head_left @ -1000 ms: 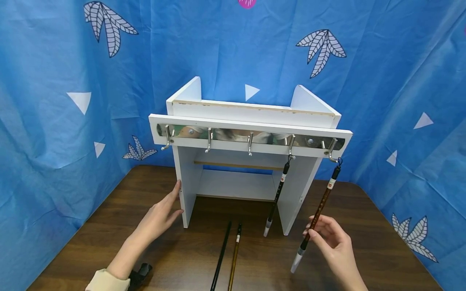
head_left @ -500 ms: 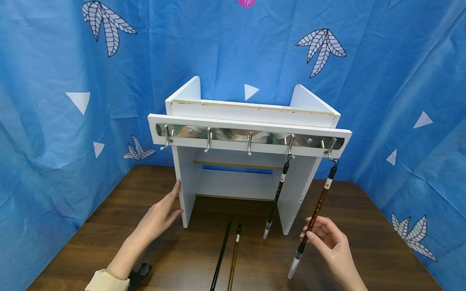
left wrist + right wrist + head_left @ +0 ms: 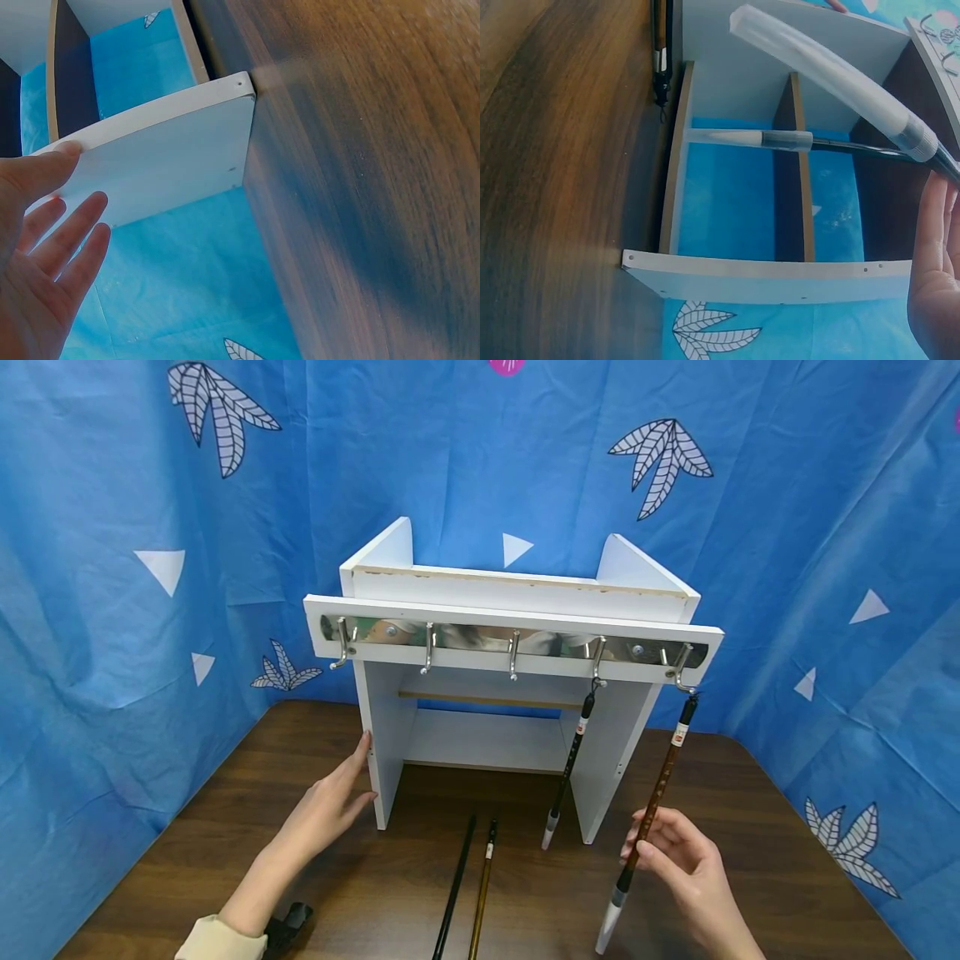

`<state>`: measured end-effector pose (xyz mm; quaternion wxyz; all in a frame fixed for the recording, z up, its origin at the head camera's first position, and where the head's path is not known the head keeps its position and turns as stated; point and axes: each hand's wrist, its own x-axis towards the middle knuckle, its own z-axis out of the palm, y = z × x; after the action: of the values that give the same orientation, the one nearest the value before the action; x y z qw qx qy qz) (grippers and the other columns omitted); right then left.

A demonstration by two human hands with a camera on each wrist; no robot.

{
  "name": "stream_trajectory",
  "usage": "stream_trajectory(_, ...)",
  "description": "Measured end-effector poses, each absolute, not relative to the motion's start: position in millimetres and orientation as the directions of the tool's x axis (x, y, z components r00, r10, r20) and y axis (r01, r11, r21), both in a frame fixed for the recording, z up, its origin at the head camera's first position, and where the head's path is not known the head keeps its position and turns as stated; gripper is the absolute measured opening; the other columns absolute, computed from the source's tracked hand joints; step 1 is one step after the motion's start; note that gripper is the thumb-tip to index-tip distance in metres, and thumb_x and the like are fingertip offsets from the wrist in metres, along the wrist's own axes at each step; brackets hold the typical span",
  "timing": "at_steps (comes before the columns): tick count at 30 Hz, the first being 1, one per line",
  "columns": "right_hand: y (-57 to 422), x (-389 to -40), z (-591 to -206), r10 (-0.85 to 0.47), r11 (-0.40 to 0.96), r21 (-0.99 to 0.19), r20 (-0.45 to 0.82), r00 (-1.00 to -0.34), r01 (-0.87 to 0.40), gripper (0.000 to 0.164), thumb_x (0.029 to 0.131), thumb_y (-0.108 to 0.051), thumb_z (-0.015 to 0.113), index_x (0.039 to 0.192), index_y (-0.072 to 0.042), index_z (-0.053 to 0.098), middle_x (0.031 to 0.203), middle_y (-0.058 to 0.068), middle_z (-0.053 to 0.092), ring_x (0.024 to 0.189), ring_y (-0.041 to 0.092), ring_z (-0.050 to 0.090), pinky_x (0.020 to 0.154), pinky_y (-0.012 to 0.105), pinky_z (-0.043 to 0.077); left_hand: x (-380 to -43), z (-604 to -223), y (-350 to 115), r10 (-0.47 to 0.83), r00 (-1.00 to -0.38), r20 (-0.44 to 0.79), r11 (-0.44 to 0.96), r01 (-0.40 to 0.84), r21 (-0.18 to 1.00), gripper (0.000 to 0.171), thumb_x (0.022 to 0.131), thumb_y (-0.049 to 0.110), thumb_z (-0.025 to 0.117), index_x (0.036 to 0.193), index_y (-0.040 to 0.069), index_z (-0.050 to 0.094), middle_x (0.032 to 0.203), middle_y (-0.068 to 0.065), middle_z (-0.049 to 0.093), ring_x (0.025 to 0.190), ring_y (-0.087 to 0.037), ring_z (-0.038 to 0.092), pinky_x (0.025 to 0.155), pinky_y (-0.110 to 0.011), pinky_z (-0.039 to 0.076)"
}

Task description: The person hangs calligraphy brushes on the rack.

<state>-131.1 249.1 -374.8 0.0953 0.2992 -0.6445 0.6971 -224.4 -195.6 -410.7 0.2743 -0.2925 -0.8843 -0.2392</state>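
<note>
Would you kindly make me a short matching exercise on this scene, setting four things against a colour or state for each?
1. Left hand
2. Right hand
3. Shelf
4. Table

A. White
B. Pinches a reddish-brown brush
C. Dark brown, with a wood grain
D. Touches the shelf's side

Pairs: 1-D, 2-B, 3-A, 4-C

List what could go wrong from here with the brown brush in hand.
The brown brush may drop if the right hand lets go: its top is just below the rightmost hook, and whether it has caught is unclear.

If it swings, it might knock the black brush hanging from the next hook.
</note>
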Motion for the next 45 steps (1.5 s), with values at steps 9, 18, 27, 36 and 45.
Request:
stream_trajectory(9,247.7,-129.7,-373.3,-0.187,-0.091,-0.821,0.570,-0.800,-0.564,0.029,0.087,0.022,0.045,0.115,0.018,0.041,0.102,0.004,0.061,0.090,0.018,0.062,0.074,0.036,0.053,-224.5,-412.2,-195.5,0.384,-0.678,0.626,0.717,0.646,0.260,0.107,0.073,-0.003,0.078,0.152,0.013,0.008,0.134,-0.026,0.044,0.096,-0.034,0.062,0.067,-0.040,0.054)
stream_trajectory(18,248.1,-132.4,-375.1,-0.096,-0.033,-0.812,0.583,-0.807,-0.582,0.030,0.086,0.022,0.049,0.114,0.014,0.047,0.099,0.010,0.061,0.088,0.019,0.064,0.071,0.031,0.053,-223.7,-411.8,-195.2,0.381,-0.691,0.615,0.725,0.635,0.265,0.107,0.074,-0.002,0.078,0.152,0.014,0.007,0.134,-0.025,0.045,0.098,-0.033,0.062,0.068,-0.041,0.053)
stream_trajectory(27,245.4,-133.7,-378.5,0.022,0.095,-0.802,0.594,-0.804,-0.590,0.030,0.084,0.021,0.054,0.113,0.016,0.047,0.094,0.014,0.060,0.083,0.017,0.063,0.067,0.028,0.052,-224.6,-412.0,-195.2,0.381,-0.685,0.621,0.724,0.639,0.261,0.106,0.074,-0.003,0.077,0.152,0.014,0.007,0.135,-0.026,0.044,0.097,-0.034,0.062,0.064,-0.038,0.054)
stream_trajectory(36,242.5,-134.3,-379.4,0.072,0.285,-0.750,0.638,-0.767,-0.597,0.034,0.079,0.024,0.058,0.111,0.014,0.052,0.099,0.007,0.062,0.082,0.012,0.062,0.066,0.022,0.052,-224.6,-412.7,-194.9,0.381,-0.678,0.628,0.725,0.641,0.252,0.105,0.074,-0.002,0.077,0.152,0.013,0.008,0.133,-0.026,0.045,0.095,-0.032,0.063,0.060,-0.035,0.053)
stream_trajectory(45,242.3,-134.3,-375.2,0.209,0.422,-0.771,0.594,-0.777,-0.476,0.034,0.078,0.021,0.063,0.109,0.009,0.056,0.092,0.006,0.062,0.079,0.010,0.061,0.066,0.019,0.052,-224.3,-411.6,-194.6,0.375,-0.696,0.612,0.728,0.630,0.271,0.106,0.074,-0.002,0.077,0.152,0.015,0.006,0.134,-0.026,0.045,0.096,-0.034,0.062,0.064,-0.039,0.054)
